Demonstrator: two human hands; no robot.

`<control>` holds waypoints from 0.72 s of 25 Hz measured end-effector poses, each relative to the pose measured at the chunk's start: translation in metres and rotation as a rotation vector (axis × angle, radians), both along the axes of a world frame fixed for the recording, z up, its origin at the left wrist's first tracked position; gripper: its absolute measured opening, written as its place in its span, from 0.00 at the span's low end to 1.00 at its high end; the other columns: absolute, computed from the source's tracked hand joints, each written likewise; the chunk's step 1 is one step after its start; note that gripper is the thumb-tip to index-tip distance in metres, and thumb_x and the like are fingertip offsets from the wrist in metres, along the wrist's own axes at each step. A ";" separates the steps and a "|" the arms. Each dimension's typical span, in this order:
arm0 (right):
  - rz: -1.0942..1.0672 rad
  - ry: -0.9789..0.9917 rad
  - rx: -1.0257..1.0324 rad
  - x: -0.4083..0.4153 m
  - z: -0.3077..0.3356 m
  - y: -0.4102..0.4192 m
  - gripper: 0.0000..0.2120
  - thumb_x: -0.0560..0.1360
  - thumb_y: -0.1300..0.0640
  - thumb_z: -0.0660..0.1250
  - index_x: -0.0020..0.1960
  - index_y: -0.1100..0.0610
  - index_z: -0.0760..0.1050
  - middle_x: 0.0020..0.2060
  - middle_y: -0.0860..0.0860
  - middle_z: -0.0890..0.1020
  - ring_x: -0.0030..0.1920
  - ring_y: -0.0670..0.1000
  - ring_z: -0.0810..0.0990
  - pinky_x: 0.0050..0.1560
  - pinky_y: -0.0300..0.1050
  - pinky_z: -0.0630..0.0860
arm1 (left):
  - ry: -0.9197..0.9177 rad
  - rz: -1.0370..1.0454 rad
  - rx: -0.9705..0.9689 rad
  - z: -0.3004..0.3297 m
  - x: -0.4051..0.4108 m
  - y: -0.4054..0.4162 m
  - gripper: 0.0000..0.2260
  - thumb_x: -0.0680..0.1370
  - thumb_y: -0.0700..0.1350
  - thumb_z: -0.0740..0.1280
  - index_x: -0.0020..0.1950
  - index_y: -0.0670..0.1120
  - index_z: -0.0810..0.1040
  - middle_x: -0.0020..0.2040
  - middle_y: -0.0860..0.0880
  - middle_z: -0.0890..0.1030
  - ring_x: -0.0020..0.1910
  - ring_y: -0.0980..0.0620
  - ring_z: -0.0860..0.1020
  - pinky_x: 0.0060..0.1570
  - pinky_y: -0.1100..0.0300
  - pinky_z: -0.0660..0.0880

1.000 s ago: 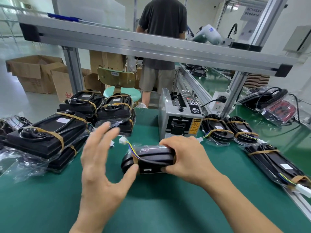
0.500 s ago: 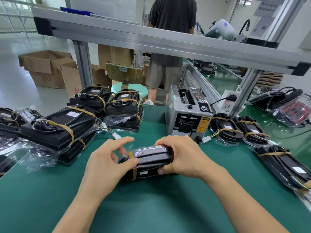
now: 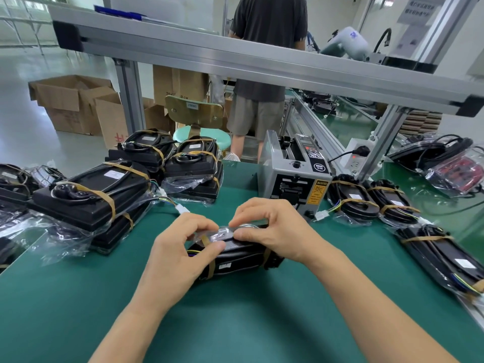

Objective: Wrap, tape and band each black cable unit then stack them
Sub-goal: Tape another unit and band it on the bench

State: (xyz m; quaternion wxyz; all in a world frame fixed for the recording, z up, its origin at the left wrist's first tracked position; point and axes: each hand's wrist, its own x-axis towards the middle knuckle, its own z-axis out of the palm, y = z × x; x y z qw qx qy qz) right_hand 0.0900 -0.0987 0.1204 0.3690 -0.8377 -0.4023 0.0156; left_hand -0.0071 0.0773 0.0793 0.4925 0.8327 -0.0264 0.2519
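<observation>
A black cable unit [image 3: 235,255] with tan rubber bands lies on its edge on the green table [image 3: 235,318], partly covered by clear plastic wrap [image 3: 217,233]. My left hand [image 3: 180,250] grips its left end, thumb on the front face and fingers curled over the top onto the plastic. My right hand [image 3: 272,229] holds the right end, thumb and fingertips pinching the plastic along the top edge. Stacks of banded, bagged units [image 3: 91,197] stand at the left. Several more wrapped units [image 3: 353,203] lie at the right.
A grey tape dispenser machine [image 3: 293,179] stands just behind my hands. An aluminium frame rail [image 3: 262,61] crosses overhead. A person [image 3: 264,61] stands beyond the table near a green stool [image 3: 201,134]. Cardboard boxes [image 3: 76,100] sit on the floor at the left.
My left hand, open beside the unit a second ago, closed onto its left end. Both hands now work the plastic on the top edge, and the white connector is tucked out of sight.
</observation>
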 end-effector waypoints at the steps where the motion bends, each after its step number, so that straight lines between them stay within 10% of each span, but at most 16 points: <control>1: 0.033 -0.006 0.018 -0.001 0.001 0.003 0.03 0.71 0.59 0.74 0.45 0.57 0.85 0.44 0.47 0.81 0.45 0.45 0.80 0.55 0.51 0.74 | -0.004 -0.017 -0.009 -0.001 0.001 0.001 0.11 0.68 0.38 0.76 0.45 0.51 0.80 0.45 0.55 0.79 0.44 0.55 0.77 0.47 0.71 0.69; 6: 0.022 -0.262 -0.113 -0.004 -0.002 0.012 0.04 0.77 0.58 0.67 0.45 0.58 0.79 0.44 0.49 0.79 0.46 0.51 0.77 0.50 0.50 0.74 | 0.002 0.007 0.038 0.005 0.005 -0.002 0.09 0.67 0.37 0.77 0.42 0.49 0.83 0.41 0.56 0.81 0.42 0.56 0.78 0.43 0.72 0.67; 18: -0.119 0.475 -0.192 0.020 0.023 0.032 0.08 0.71 0.61 0.72 0.35 0.52 0.80 0.31 0.45 0.81 0.36 0.42 0.78 0.47 0.37 0.75 | 0.133 -0.193 0.079 -0.003 0.002 0.013 0.28 0.61 0.50 0.77 0.58 0.68 0.76 0.49 0.58 0.75 0.50 0.61 0.74 0.49 0.76 0.64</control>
